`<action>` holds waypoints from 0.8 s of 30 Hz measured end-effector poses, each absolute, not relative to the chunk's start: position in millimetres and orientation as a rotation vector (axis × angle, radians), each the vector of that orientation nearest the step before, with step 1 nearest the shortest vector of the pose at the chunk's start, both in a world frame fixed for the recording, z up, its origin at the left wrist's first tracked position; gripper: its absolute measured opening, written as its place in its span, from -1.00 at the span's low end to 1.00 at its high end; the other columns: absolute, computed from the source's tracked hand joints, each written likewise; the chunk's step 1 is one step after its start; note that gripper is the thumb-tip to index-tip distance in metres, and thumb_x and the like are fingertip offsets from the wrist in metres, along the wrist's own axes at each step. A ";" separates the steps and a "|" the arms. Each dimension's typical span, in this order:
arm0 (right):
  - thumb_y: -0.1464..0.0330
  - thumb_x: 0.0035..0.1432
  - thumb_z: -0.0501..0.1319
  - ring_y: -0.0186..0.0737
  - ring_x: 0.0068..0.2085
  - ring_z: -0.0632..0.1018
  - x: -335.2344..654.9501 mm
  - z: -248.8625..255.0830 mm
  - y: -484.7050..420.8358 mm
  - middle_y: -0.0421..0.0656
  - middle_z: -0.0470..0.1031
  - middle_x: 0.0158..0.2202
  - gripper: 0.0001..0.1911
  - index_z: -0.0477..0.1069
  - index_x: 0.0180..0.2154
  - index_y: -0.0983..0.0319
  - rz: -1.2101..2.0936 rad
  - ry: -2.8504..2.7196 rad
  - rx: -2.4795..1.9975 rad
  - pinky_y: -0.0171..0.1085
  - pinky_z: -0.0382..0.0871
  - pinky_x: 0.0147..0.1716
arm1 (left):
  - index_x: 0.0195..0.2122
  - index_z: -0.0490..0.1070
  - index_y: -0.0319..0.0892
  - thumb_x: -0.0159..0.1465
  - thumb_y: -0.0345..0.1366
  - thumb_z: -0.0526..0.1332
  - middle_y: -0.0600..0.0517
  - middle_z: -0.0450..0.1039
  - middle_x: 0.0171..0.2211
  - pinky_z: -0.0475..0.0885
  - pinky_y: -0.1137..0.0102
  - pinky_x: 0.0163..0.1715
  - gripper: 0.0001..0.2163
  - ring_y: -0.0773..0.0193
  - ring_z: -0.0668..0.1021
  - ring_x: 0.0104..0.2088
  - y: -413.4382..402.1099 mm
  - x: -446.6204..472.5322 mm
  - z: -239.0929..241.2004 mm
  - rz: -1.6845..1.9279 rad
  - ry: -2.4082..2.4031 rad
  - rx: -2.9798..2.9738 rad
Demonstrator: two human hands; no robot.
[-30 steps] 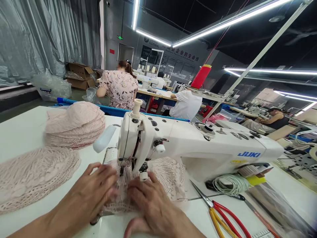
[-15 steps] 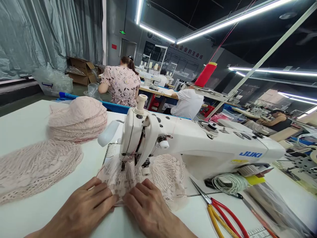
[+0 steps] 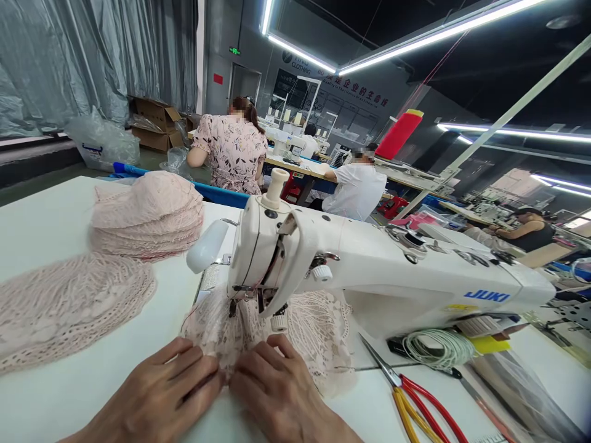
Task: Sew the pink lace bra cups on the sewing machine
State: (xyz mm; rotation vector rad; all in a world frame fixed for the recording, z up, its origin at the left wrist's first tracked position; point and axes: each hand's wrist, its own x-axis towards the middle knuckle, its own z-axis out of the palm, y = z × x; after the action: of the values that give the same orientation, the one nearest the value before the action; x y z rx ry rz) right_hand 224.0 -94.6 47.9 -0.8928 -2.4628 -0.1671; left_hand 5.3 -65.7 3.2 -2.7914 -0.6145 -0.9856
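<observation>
Pale pink lace fabric (image 3: pixel 318 335) lies under the needle area of a white sewing machine (image 3: pixel 369 258) and spreads to the right beneath its arm. My left hand (image 3: pixel 161 387) pinches the near edge of the lace, fingers curled. Close beside it, my right hand (image 3: pixel 281 387) also grips that edge with bent fingers; its fingertips are partly hidden. The presser foot (image 3: pixel 233 306) is just beyond my hands, over the lace. A red thread runs from the lace near my left fingers.
At the left stand a stack of pink lace cups (image 3: pixel 148 215) and a flat lace pile (image 3: pixel 78 307). Scissors (image 3: pixel 397 381) with red and yellow handles lie at the right, near a coiled pale cord (image 3: pixel 436 349). Several people sit at machines beyond.
The camera view has shifted slightly, so the machine appears a little further right and lower. Both hands stay on the near edge of the lace, with only small finger movement.
</observation>
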 end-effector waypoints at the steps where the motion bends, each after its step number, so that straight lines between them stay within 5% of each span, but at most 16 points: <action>1: 0.50 0.38 -0.05 -0.26 -0.35 0.43 224.3 47.1 -94.8 -0.17 0.47 -0.38 -0.72 0.40 -0.28 0.27 -0.172 -2.459 -0.907 -0.19 0.21 -0.27 | -0.18 0.47 -0.09 0.36 -0.53 -0.11 0.04 0.49 -0.35 0.37 0.29 -0.20 -0.64 0.26 0.50 -0.37 -65.9 6.5 2.6 -1.010 -0.627 -2.774; 8: 0.57 0.25 0.05 -0.31 -0.40 0.40 224.4 40.8 -93.5 -0.22 0.44 -0.42 -0.76 0.36 -0.42 0.25 -0.262 -2.426 -0.880 -0.21 0.18 -0.27 | -0.23 0.52 -0.23 0.41 -0.51 -0.04 0.02 0.50 -0.38 0.30 0.26 -0.18 -0.68 0.27 0.48 -0.36 -67.1 11.9 21.5 -1.047 -0.548 -2.678; 18: 0.51 0.28 0.10 -0.31 -0.41 0.39 225.2 40.3 -93.8 -0.23 0.43 -0.41 -0.78 0.33 -0.44 0.25 -0.285 -2.428 -0.889 -0.23 0.13 -0.34 | -0.11 0.49 -0.12 0.38 -0.49 0.00 0.05 0.49 -0.31 0.31 0.30 -0.12 -0.71 0.27 0.47 -0.30 -67.1 12.0 4.2 -0.937 -0.623 -2.653; 24: 0.00 0.36 0.00 -0.28 -0.39 0.43 224.1 39.7 -86.8 -0.20 0.45 -0.41 -0.51 0.35 -0.39 0.24 -0.226 -2.320 -0.827 -0.22 0.14 -0.34 | -0.19 0.51 -0.10 0.41 -0.45 -0.03 0.07 0.53 -0.35 0.28 0.27 -0.14 -0.70 0.25 0.47 -0.33 -66.9 13.8 18.5 -0.931 -0.622 -2.619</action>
State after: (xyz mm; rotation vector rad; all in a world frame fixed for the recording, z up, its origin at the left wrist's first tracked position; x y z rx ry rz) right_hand 224.1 -86.8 39.7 -0.8270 -2.3196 -0.2259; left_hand 13.8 -66.9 18.5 -2.6187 -0.6223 -0.9314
